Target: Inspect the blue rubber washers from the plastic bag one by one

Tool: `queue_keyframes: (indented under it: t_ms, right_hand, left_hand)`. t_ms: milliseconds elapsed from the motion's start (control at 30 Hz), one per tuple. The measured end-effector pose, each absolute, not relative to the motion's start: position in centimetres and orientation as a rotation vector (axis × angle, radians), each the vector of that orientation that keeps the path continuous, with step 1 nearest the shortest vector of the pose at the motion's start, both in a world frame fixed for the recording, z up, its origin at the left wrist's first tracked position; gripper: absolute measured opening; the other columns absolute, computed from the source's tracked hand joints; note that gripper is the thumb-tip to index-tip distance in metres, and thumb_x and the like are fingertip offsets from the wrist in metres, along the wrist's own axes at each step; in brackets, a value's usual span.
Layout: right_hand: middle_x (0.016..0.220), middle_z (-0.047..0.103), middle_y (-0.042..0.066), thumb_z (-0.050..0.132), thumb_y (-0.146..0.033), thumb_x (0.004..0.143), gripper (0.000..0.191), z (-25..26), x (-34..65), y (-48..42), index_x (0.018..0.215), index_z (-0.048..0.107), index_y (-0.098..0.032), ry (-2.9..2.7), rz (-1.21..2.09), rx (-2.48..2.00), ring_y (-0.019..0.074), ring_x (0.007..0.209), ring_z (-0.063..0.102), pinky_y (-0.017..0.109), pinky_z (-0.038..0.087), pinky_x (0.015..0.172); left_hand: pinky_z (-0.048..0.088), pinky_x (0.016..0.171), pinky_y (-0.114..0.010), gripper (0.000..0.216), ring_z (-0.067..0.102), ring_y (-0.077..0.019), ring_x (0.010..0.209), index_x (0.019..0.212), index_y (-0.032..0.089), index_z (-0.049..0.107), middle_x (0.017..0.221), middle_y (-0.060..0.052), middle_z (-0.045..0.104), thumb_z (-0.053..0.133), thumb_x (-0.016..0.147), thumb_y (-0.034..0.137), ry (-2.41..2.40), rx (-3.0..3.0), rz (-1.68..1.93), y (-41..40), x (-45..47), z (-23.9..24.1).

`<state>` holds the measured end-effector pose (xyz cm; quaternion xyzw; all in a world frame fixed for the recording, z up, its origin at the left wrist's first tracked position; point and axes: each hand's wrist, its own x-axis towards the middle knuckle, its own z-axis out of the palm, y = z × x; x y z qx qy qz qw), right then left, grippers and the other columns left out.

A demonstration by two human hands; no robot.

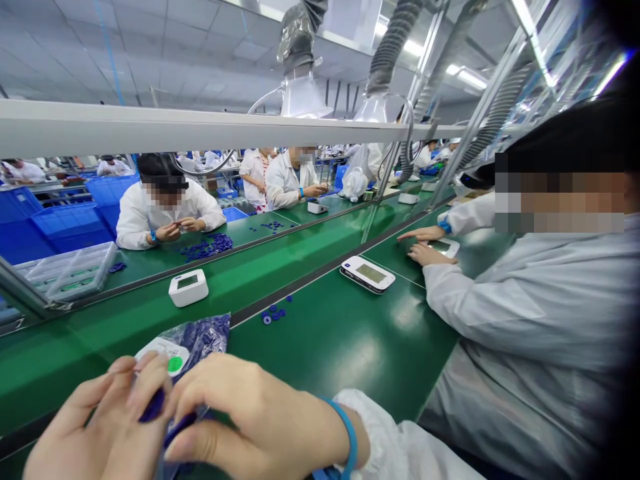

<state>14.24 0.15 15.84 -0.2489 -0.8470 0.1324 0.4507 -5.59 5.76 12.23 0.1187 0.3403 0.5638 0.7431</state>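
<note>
At the lower left, my left hand (95,427) has curled fingers closed on a small dark blue piece (153,405). Beside it, my right hand (255,417) pinches another dark blue piece (179,427) between thumb and fingers; a blue band circles that wrist. The pieces' exact shape is partly hidden by my fingers. Just behind the hands lies a clear plastic bag (213,337) of dark blue parts, and a white label or card with a green round sticker (175,364). Farther along the bench are several loose blue round pieces (274,313), one with a pale centre.
A white device with a screen (370,272) lies on the green bench. Another white device (189,288) sits on the green middle strip (280,267). A co-worker (530,300) works close on my right. Across the line, another person (165,207) handles parts beside a blue pile (210,247).
</note>
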Motion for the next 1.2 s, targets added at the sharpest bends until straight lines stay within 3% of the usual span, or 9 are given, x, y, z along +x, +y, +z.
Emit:
queue_keyframes:
  t_ms: [100,233,433,600,733,933,1067,1200]
  right_hand:
    - [0.105,0.066,0.01,0.037,-0.036,0.102,0.029,15.0,13.4,0.7,0.096,0.053,-0.013,-2.149,0.206,-0.55,0.0135,0.112,0.056,0.025,0.043,0.102]
    - [0.111,0.065,0.013,0.034,-0.034,0.103,0.029,14.4,13.1,0.8,0.099,0.051,-0.011,-2.076,0.125,-0.602,0.014,0.116,0.054,0.027,0.043,0.105]
    - [0.105,0.066,0.014,0.036,-0.034,0.102,0.028,14.5,13.2,0.5,0.094,0.052,-0.012,-2.147,0.103,-0.741,0.0166,0.116,0.056,0.03,0.042,0.105]
    - [0.089,0.067,0.009,0.027,-0.037,0.104,0.04,14.3,13.4,0.7,0.089,0.055,-0.012,-2.181,-0.032,-0.845,0.0181,0.087,0.062,0.032,0.049,0.087]
    - [0.093,0.067,0.008,0.027,-0.037,0.104,0.041,14.7,13.8,0.6,0.094,0.057,-0.011,-2.162,-0.04,-0.858,0.017,0.087,0.061,0.029,0.048,0.083]
    - [0.084,0.069,0.007,0.035,-0.037,0.103,0.039,15.1,14.4,0.6,0.089,0.061,-0.011,-2.073,-0.054,-0.844,0.0157,0.082,0.064,0.03,0.046,0.079]
    - [0.078,0.068,0.004,0.046,-0.033,0.1,0.03,15.5,15.2,0.5,0.09,0.064,-0.011,-1.978,-0.045,-0.805,0.0122,0.075,0.062,0.029,0.044,0.078]
    - [0.07,0.063,0.001,0.054,-0.032,0.096,0.024,15.7,15.8,0.3,0.089,0.068,-0.014,-1.905,-0.155,-0.775,0.0097,0.066,0.055,0.029,0.045,0.079]
  left_hand:
    - [0.06,0.056,-0.023,0.025,0.065,-0.0146,0.065,0.088,0.023,0.058,0.082,-0.001,0.065,0.049,0.068,0.012,0.788,0.2,1.16,4.4,-2.7,14.2]
    - [0.058,0.056,-0.015,0.025,0.066,-0.0118,0.063,0.083,0.022,0.059,0.077,-0.001,0.065,0.048,0.066,0.008,0.8,0.169,1.23,3.8,-1.1,14.8]
    - [0.056,0.057,-0.011,0.023,0.07,-0.0156,0.082,0.086,0.021,0.061,0.089,-0.003,0.069,0.054,0.067,0.01,0.786,0.212,1.175,3.8,-1.4,14.1]
    - [0.055,0.048,-0.014,0.02,0.069,-0.0147,0.068,0.077,0.019,0.062,0.072,-0.004,0.068,0.043,0.072,0.012,0.943,0.009,1.192,3.0,1.3,17.0]
    - [0.054,0.046,-0.015,0.026,0.064,-0.0112,0.057,0.076,0.019,0.063,0.068,-0.003,0.067,0.037,0.078,0.013,0.952,-0.059,1.196,3.1,2.1,17.9]
    - [0.055,0.048,-0.022,0.028,0.065,-0.0164,0.066,0.074,0.017,0.059,0.074,-0.007,0.064,0.033,0.079,0.01,0.848,-0.02,1.161,3.2,1.3,17.3]
    - [0.051,0.045,-0.019,0.016,0.054,-0.0111,0.054,0.07,0.016,0.051,0.065,-0.003,0.052,0.039,0.074,0.006,0.662,0.131,1.174,3.4,0.5,16.6]
    - [0.048,0.044,-0.022,0.015,0.042,-0.0099,0.047,0.065,0.019,0.047,0.056,0.003,0.038,0.061,0.067,0.011,0.477,0.624,1.084,3.4,-0.9,15.8]
